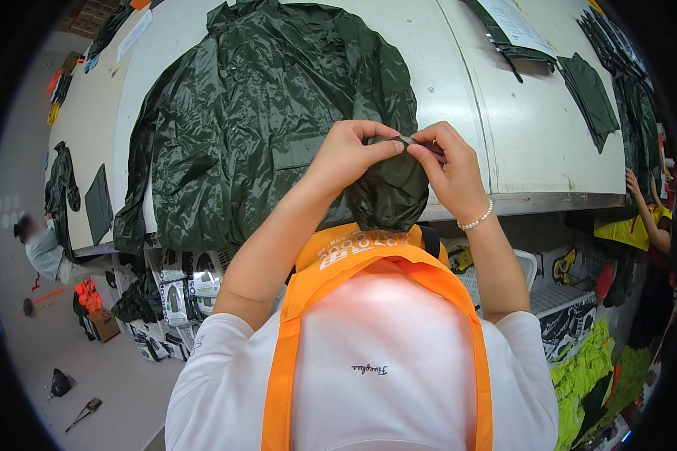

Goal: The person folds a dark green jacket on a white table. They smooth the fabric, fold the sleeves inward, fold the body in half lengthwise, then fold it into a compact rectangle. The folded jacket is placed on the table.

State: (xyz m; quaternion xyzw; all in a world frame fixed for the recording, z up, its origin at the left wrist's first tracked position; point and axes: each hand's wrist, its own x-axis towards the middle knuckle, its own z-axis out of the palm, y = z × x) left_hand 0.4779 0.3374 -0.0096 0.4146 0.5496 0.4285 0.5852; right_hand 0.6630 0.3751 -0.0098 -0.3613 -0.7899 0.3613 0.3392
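Observation:
A shiny dark green rain jacket (233, 113) lies spread over the pale table, its collar at the far side and its right-hand sleeve drawn toward me over the near edge. My left hand (346, 154) pinches a small part of that sleeve between thumb and fingertips. Opposite it, my right hand (450, 159), with a beaded bracelet at the wrist, pinches the same bit from the other side. The fingertips of both hands almost meet. Just what small piece lies between them is mostly covered by the fingers.
Folded dark green garments (588, 98) and a paper sheet (515, 26) lie on the table (459, 98) at right. Beneath it stand packaged goods (177, 289) and a white basket (564, 312). Lime-green garments (583, 376) are piled lower right. One co-worker (41, 237) is far left, another (643, 218) far right.

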